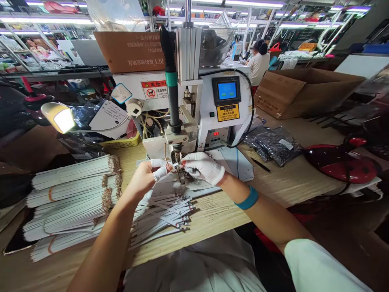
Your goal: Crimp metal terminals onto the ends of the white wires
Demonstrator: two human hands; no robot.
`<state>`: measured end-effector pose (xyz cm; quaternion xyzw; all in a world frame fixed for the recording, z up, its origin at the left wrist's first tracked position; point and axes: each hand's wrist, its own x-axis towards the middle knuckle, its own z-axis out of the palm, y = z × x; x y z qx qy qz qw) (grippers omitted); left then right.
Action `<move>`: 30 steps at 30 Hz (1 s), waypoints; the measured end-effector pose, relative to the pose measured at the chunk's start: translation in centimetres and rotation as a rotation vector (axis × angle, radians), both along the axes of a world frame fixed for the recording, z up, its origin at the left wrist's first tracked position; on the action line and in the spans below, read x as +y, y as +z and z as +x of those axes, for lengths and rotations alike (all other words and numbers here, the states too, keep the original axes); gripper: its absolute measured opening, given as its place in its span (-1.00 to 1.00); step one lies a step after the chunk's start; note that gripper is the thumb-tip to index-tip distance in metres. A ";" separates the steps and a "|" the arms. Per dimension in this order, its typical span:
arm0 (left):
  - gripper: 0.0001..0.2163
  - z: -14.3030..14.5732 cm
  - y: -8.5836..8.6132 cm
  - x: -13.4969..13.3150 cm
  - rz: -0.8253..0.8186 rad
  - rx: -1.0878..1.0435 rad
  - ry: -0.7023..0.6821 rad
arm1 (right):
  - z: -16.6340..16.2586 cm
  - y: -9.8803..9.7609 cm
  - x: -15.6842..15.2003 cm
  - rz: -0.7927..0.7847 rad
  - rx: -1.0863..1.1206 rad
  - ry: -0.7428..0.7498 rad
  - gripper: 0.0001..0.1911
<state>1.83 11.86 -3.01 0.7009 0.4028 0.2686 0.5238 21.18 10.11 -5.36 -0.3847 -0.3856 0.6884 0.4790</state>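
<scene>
Under the tip of a soldering machine (175, 125), both hands meet close together. My left hand (146, 176), with white covers on thumb and finger, pinches the end of a white flat strip (146, 200) that trails down below it. White-gloved, my right hand (206, 167) is closed at the same spot, its fingertips pinching something too small to make out. Below the hands lies a loose fan of white strips (164, 217) with small dark and red marks at their ends. The exact contact point under the tip is partly hidden by fingers.
Bundles of white strips (69, 202) with brownish ends are stacked at left. A lit lamp (62, 117) stands behind them. To the right are a dark pen (260, 164), plastic-bagged parts (276, 144), a red-and-black ladybird-shaped object (343, 162) and a cardboard box (304, 91). Another person (258, 65) sits farther back.
</scene>
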 end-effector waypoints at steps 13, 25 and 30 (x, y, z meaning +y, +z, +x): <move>-0.76 -0.7 -1.1 0.6 -0.008 0.076 -0.051 | 5.3 1.7 -0.4 0.278 -0.880 0.254 -0.77; -0.77 -0.4 -2.7 1.0 0.020 0.120 -0.078 | 5.2 -1.2 0.7 0.554 -1.234 0.253 -0.85; -0.76 -0.4 -3.3 1.3 0.055 0.106 -0.080 | 4.6 -0.4 0.5 0.556 -1.344 0.183 -0.86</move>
